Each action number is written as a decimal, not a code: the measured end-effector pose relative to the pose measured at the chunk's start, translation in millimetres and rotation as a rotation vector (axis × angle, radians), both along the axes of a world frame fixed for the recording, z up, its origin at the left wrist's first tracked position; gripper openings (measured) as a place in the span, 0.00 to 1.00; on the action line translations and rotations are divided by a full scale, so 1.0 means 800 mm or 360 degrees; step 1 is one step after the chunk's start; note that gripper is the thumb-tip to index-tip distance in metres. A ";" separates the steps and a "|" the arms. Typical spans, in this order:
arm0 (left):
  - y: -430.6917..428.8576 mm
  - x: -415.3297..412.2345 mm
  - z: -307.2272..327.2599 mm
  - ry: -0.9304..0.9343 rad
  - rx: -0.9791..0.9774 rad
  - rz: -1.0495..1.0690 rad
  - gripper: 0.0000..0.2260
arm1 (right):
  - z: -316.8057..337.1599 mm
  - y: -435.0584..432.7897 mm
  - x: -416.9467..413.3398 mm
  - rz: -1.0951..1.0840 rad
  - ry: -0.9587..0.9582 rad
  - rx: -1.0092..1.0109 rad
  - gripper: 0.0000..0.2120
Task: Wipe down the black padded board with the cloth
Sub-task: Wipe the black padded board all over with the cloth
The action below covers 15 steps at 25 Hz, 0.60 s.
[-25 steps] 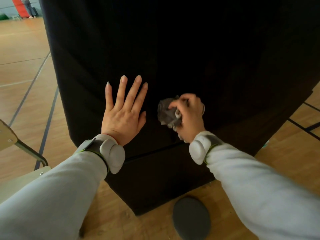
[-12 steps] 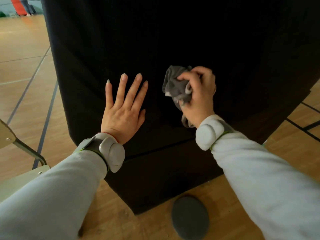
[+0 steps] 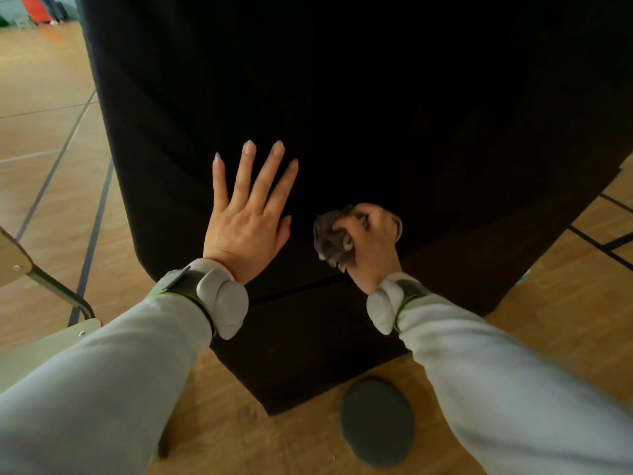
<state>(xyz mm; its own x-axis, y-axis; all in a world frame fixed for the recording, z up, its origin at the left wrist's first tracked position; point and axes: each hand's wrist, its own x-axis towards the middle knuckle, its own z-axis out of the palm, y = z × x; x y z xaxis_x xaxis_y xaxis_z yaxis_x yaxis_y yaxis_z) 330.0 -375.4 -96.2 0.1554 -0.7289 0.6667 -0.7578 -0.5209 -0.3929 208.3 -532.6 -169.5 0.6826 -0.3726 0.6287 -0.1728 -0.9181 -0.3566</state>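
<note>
**Cloth pressed low on board**

Right hand (image 3: 371, 245): grip curled round the bunched grey cloth (image 3: 329, 240), pressing it low on the upright black padded board (image 3: 376, 114), just above a seam. Left hand (image 3: 245, 231): flat on board, fingers spread, grip wide.

The black padded board (image 3: 376, 97) has a matt, faintly textile covering. The cloth (image 3: 329, 240) is soft grey fabric, crumpled. The floor (image 3: 44, 80) is varnished wood with a mild sheen. The wrist bands (image 3: 222, 299) look like smooth matt plastic, the sleeves (image 3: 102, 371) like soft, fleecy fabric. The chair frame (image 3: 58, 291) is metal tube.
</note>
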 end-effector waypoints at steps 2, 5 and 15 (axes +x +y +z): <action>0.007 0.000 -0.009 -0.0008 0.0049 -0.0025 0.29 | -0.014 -0.002 -0.009 0.0029 0.0169 0.0023 0.18; 0.013 0.004 -0.016 -0.0010 0.0061 -0.0018 0.33 | 0.010 -0.008 -0.019 0.0092 -0.0056 0.0034 0.13; 0.004 0.008 -0.027 -0.0042 -0.0020 0.0020 0.32 | 0.007 -0.002 0.017 -0.0068 -0.0373 0.0135 0.15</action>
<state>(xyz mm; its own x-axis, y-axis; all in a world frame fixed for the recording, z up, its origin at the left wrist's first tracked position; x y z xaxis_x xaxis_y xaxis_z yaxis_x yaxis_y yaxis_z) 336.3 -371.9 -118.1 0.1468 -0.7186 0.6798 -0.7407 -0.5353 -0.4059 221.7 -534.3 -163.6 0.5042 -0.4560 0.7334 -0.1141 -0.8770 -0.4668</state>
